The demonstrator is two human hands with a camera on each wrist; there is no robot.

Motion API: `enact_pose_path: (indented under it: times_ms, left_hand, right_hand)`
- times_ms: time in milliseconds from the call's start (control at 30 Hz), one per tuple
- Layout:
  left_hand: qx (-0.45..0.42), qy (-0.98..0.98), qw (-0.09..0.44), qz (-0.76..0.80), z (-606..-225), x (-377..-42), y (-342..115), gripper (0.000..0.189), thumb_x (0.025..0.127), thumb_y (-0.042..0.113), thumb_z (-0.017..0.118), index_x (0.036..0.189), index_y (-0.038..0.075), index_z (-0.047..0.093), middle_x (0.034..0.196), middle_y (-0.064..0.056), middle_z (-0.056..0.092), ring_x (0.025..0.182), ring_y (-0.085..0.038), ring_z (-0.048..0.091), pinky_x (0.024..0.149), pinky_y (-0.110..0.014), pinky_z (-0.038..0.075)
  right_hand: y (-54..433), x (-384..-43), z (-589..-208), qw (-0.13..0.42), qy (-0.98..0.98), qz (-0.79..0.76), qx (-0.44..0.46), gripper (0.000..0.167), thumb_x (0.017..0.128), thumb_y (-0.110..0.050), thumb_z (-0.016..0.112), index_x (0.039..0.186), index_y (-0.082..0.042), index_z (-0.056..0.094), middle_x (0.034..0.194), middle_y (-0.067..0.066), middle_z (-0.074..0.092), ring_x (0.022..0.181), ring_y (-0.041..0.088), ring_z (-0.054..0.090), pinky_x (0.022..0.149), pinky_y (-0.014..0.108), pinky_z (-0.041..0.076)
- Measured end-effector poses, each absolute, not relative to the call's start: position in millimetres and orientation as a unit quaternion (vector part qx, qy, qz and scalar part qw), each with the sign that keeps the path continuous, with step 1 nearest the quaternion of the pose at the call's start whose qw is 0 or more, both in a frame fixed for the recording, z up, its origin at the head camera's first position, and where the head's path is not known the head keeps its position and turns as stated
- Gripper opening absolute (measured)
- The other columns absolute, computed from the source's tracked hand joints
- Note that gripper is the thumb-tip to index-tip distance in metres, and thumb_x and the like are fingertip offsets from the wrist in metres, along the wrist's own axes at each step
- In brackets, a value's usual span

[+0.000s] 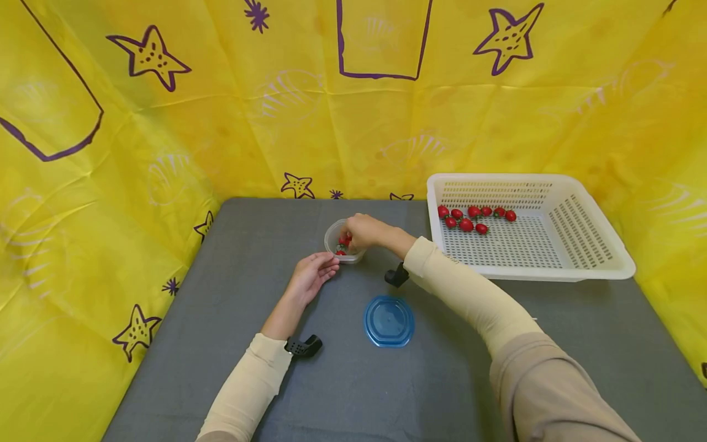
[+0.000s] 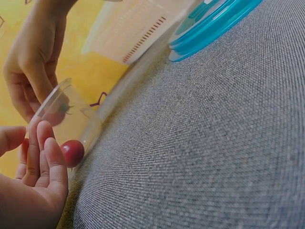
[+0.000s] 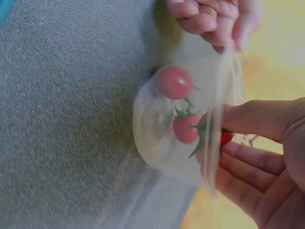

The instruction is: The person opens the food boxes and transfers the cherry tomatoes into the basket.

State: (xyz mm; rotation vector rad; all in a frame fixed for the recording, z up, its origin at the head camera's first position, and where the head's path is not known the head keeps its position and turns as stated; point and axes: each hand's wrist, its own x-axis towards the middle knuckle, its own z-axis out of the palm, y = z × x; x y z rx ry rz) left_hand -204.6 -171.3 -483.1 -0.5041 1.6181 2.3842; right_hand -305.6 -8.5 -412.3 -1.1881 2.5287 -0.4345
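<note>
A small clear plastic container (image 1: 351, 259) stands on the grey table. My left hand (image 1: 310, 276) pinches its rim at the near left between thumb and fingers. Over the open top, my right hand (image 1: 369, 232) reaches down inside. In the right wrist view its thumb and fingers hold a cherry tomato (image 3: 227, 138) with green leaves, partly hidden by the rim. Below that one, a cherry tomato (image 3: 175, 82) and another cherry tomato (image 3: 186, 129) lie at the bottom, seen through the cloudy wall.
A round blue lid (image 1: 389, 321) lies on the grey table (image 1: 342, 380) nearer to me. To the right is a white perforated basket (image 1: 604, 245) with several cherry tomatoes (image 1: 466, 225) at its left side. Yellow patterned cloth (image 1: 221, 123) hangs behind and along the sides.
</note>
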Motion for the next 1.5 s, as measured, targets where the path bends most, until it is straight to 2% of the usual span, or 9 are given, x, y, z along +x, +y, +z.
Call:
enact_pose_path:
  times_ms: [167,467,700,1067,1500]
  left_hand:
    - [-0.173,0.556,0.108,0.806,-482,-204,-172,0.009,0.099,0.011,0.055,0.093,0.008,0.061,0.075,0.003,0.07,0.07,-0.009,0.067,0.07,-0.022,0.055]
    - [-0.171,0.553,0.109,0.808,-483,-204,-172,0.007,0.099,0.011,0.054,0.097,0.006,0.059,0.075,0.003,0.07,0.07,-0.009,0.067,0.07,-0.022,0.055]
    - [-0.177,0.555,0.104,0.806,-482,-204,-173,0.007,0.098,0.01,0.055,0.094,0.008,0.06,0.075,0.003,0.07,0.069,-0.009,0.066,0.07,-0.021,0.055]
    - [-0.175,0.547,0.109,0.811,-484,-204,-173,0.009,0.099,0.009,0.054,0.093,0.008,0.06,0.073,0.003,0.07,0.068,-0.009,0.066,0.069,-0.021,0.055]
    - [-0.172,0.552,0.11,0.808,-486,-206,-174,0.008,0.099,0.011,0.055,0.095,0.008,0.062,0.076,0.003,0.071,0.069,-0.009,0.066,0.07,-0.021,0.055]
  right_hand:
    - [-2,-309,-403,0.15,0.882,-0.176,-0.411,0.025,0.085,-0.009,0.072,0.11,-0.004,0.072,0.102,0.012,0.072,0.087,0.023,0.063,0.079,0.029,0.056]
    - [16,-313,-385,0.136,0.882,-0.193,-0.407,0.025,0.087,-0.011,0.07,0.111,-0.002,0.071,0.102,0.012,0.072,0.091,0.023,0.064,0.082,0.033,0.055]
    - [36,-320,-377,0.112,0.879,-0.209,-0.414,0.022,0.087,-0.009,0.07,0.107,0.0,0.071,0.098,0.014,0.073,0.089,0.025,0.065,0.082,0.037,0.054]
    - [69,-326,-361,0.105,0.88,-0.245,-0.394,0.018,0.083,-0.001,0.069,0.101,0.003,0.07,0.092,0.017,0.073,0.09,0.03,0.068,0.084,0.042,0.054]
    - [113,-339,-356,0.066,0.909,-0.24,-0.335,0.019,0.082,-0.004,0.071,0.1,0.002,0.071,0.092,0.019,0.073,0.088,0.032,0.068,0.085,0.046,0.053]
